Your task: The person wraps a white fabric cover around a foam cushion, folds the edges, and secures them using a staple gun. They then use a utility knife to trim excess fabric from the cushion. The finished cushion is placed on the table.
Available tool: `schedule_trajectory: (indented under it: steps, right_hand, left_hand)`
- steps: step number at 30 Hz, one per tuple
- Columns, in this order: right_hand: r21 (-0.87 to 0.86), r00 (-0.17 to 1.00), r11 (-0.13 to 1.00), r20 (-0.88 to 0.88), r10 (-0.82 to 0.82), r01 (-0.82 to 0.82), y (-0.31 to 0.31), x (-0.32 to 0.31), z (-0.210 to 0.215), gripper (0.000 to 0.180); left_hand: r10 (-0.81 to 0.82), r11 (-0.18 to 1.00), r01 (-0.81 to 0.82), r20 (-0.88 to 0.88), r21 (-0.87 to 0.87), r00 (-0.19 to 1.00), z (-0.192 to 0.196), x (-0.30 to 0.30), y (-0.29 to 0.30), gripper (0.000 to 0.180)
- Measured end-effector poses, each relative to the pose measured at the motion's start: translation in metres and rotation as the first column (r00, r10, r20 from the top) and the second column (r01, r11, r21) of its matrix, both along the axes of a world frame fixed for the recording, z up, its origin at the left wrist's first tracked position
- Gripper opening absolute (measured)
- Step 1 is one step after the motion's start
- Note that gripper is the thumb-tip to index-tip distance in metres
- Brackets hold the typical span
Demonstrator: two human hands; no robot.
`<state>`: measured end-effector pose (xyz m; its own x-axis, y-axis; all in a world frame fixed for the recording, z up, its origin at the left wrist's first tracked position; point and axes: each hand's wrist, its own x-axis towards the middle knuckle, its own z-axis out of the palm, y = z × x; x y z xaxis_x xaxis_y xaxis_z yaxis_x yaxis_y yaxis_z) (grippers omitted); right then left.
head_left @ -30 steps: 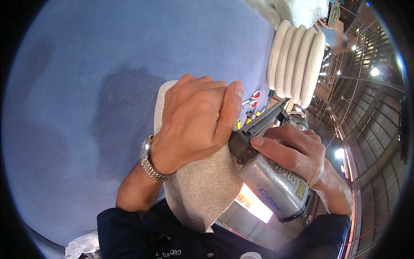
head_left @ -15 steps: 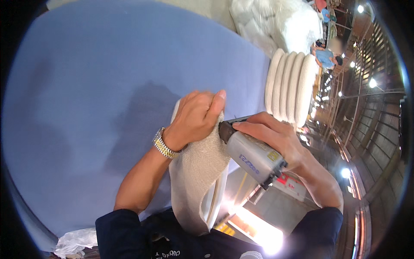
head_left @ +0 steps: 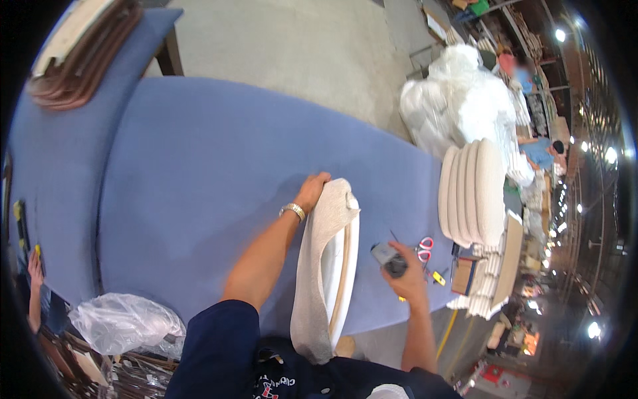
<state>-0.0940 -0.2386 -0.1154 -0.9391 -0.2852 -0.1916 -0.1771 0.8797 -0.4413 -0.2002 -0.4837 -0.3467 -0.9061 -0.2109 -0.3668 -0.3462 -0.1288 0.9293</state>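
The left hand [head_left: 312, 191] grips the top of a fabric-covered panel [head_left: 324, 266], fingers closed over its upper edge, holding it upright on its side at the near edge of the blue table [head_left: 199, 159]. The right hand [head_left: 407, 272] is wrapped around a stapler gun [head_left: 389, 258], held just beside the panel, near red scissors [head_left: 423, 247]. Judging from this, the fabric is mid-fastening; the next move calls for steadying the panel and bringing the tool against its rim.

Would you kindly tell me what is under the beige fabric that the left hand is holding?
Under the beige fabric a white curved panel stands on edge on the blue table; only its rim shows, the rest is covered.
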Motion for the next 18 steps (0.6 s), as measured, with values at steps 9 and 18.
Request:
schedule_trajectory:
  steps: [9, 18]
  right_hand:
    - [-0.436, 1.0, 0.899, -0.009, 0.027, -0.028, 0.016, 0.027, -0.091, 0.048]
    - [-0.985, 0.969, -0.117, -0.149, 0.195, -0.127, -0.18, 0.003, 0.057, 0.055]
  left_hand:
    - [0.013, 0.941, 0.251, -0.766, 0.227, 0.642, 0.3, 0.056, -0.095, 0.057]
    - [-0.412, 0.842, -0.076, -0.728, -0.534, 0.548, 0.369, 0.19, -0.034, 0.05]
